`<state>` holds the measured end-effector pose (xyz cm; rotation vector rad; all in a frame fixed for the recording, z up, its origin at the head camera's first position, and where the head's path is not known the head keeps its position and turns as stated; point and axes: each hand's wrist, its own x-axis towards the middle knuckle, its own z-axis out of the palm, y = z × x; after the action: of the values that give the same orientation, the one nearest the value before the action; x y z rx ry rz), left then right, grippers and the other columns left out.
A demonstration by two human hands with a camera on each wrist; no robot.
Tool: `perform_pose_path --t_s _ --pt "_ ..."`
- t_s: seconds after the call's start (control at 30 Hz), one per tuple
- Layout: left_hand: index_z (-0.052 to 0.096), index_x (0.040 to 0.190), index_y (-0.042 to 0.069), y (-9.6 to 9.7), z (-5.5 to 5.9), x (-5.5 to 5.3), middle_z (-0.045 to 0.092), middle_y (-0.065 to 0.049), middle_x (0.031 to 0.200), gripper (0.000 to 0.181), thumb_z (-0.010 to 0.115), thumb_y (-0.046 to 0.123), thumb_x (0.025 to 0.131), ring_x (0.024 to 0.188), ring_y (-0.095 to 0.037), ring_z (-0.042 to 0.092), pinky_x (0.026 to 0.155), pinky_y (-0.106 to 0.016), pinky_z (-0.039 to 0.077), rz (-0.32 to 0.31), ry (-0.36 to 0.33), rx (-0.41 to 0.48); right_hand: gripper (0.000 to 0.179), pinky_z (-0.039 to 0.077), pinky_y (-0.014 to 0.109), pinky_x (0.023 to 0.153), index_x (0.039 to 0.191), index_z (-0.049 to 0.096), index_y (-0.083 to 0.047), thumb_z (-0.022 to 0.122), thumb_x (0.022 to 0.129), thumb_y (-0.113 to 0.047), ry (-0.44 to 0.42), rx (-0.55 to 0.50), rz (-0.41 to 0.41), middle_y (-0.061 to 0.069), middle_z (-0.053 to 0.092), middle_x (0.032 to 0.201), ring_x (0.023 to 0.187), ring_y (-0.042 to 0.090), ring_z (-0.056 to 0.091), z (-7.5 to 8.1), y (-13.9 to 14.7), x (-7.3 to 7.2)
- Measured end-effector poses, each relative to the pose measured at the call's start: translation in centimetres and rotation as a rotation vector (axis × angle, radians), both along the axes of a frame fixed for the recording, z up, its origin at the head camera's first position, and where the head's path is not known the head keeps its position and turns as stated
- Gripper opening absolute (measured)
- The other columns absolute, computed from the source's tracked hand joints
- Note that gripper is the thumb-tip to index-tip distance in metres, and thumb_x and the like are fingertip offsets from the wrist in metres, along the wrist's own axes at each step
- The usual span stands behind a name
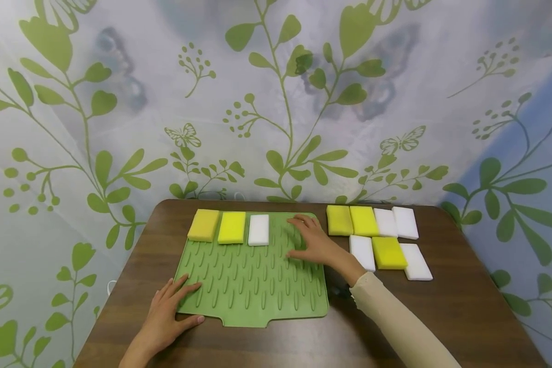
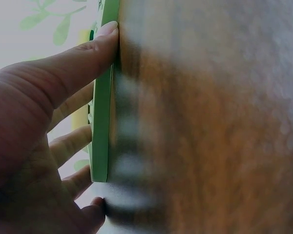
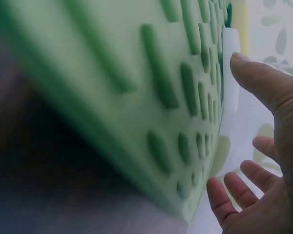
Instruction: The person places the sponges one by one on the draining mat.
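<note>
A green ridged mat [image 1: 257, 286] lies on the brown table. Along its far edge sit an orange-yellow sponge [image 1: 204, 225], a bright yellow sponge [image 1: 232, 228] and a white sponge [image 1: 259, 230]. My left hand [image 1: 165, 312] rests at the mat's near left corner with fingers spread. In the left wrist view, the left thumb [image 2: 88, 58] touches the mat's edge [image 2: 102, 141]. Over the far right part of the mat, my right hand [image 1: 314, 241] is spread with nothing in it, right of the white sponge. The right wrist view shows the right thumb [image 3: 259, 80] apart from the fingers.
Right of the mat, several yellow and white sponges lie in two rows, among them a yellow sponge [image 1: 389, 253] and a white sponge [image 1: 416, 261]. A leaf-patterned cloth [image 1: 267, 102] hangs behind the table [image 1: 460, 306].
</note>
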<state>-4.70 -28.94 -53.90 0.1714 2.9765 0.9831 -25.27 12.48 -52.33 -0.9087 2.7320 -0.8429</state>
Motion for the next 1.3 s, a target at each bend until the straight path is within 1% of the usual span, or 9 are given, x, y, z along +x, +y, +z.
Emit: perform_pose_path --t_s 0.17,0.33,0.43,0.67,0.83,0.9,0.97,1.1,1.3 --pt "0.065 0.149 0.023 0.0 0.0 0.0 0.042 -0.025 0.169 0.077 0.093 0.044 0.081 0.155 -0.065 0.026 0.112 -0.090 0.017 0.001 -0.016 0.007 0.093 0.041 0.070 0.119 0.166 0.041 -0.014 0.087 0.091 -0.046 0.049 -0.018 -0.014 0.019 0.033 0.172 0.155 0.045 0.032 0.7 2.5 1.4" --pt "0.064 0.150 0.023 0.0 -0.1 -0.1 0.041 -0.025 0.169 0.078 0.093 0.045 0.081 0.155 -0.065 0.025 0.112 -0.090 0.017 -0.003 -0.026 0.007 0.091 0.045 0.069 0.113 0.164 0.043 -0.015 0.088 0.090 -0.044 0.077 -0.018 -0.072 0.017 0.036 0.171 0.149 0.044 0.036 1.2 5.6 2.9" --pt "0.064 0.150 0.023 0.0 -0.1 -0.1 0.040 -0.026 0.169 0.078 0.093 0.045 0.081 0.155 -0.066 0.024 0.112 -0.090 0.018 -0.007 -0.026 0.006 0.091 0.046 0.066 0.111 0.163 0.044 -0.014 0.088 0.090 -0.045 0.099 0.002 -0.110 0.015 0.039 0.168 0.146 0.042 0.038 1.3 7.7 3.5" --pt "0.064 0.150 0.023 0.1 -0.1 0.0 0.039 -0.027 0.169 0.077 0.092 0.045 0.082 0.153 -0.068 0.024 0.110 -0.091 0.018 -0.009 -0.017 0.005 0.093 0.042 0.065 0.110 0.160 0.047 -0.016 0.092 0.085 -0.048 0.119 0.011 -0.205 0.014 0.047 0.163 0.142 0.040 0.039 1.6 12.5 4.7" --pt "0.065 0.149 0.023 0.2 -0.1 -0.1 0.040 -0.027 0.169 0.076 0.092 0.045 0.082 0.153 -0.069 0.026 0.109 -0.091 0.019 -0.015 -0.015 -0.005 0.092 0.040 0.061 0.104 0.155 0.051 -0.011 0.094 0.083 -0.047 0.152 0.023 -0.259 0.016 0.053 0.155 0.135 0.039 0.042 1.2 15.8 5.7" --pt "0.065 0.149 0.023 0.2 0.0 -0.1 0.040 -0.028 0.169 0.076 0.092 0.045 0.082 0.153 -0.069 0.025 0.109 -0.092 0.019 -0.015 -0.017 -0.003 0.092 0.039 0.062 0.104 0.154 0.052 -0.010 0.094 0.082 -0.048 0.162 0.045 -0.275 0.017 0.054 0.154 0.135 0.040 0.042 1.0 16.8 6.0" --pt "0.064 0.149 0.024 0.1 0.0 -0.1 0.039 -0.028 0.169 0.076 0.092 0.045 0.082 0.153 -0.069 0.025 0.109 -0.092 0.019 -0.015 -0.020 0.001 0.093 0.037 0.067 0.105 0.155 0.052 -0.011 0.094 0.082 -0.050 0.153 0.066 -0.290 0.018 0.053 0.154 0.136 0.043 0.040 0.8 17.6 6.2" --pt "0.064 0.149 0.024 0.0 -0.1 -0.1 0.039 -0.027 0.169 0.076 0.093 0.044 0.082 0.154 -0.069 0.024 0.110 -0.092 0.017 -0.010 -0.022 0.004 0.096 0.028 0.075 0.107 0.156 0.052 -0.014 0.092 0.081 -0.057 0.131 0.098 -0.303 0.019 0.052 0.156 0.144 0.048 0.035 0.6 18.2 6.2" --pt "0.064 0.150 0.023 0.2 -0.3 -0.1 0.038 -0.026 0.170 0.077 0.092 0.045 0.082 0.154 -0.069 0.024 0.110 -0.092 0.017 -0.011 -0.035 0.002 0.098 0.024 0.074 0.108 0.155 0.053 -0.016 0.090 0.079 -0.065 0.129 0.163 -0.313 0.018 0.054 0.156 0.147 0.048 0.034 0.2 18.2 5.5"
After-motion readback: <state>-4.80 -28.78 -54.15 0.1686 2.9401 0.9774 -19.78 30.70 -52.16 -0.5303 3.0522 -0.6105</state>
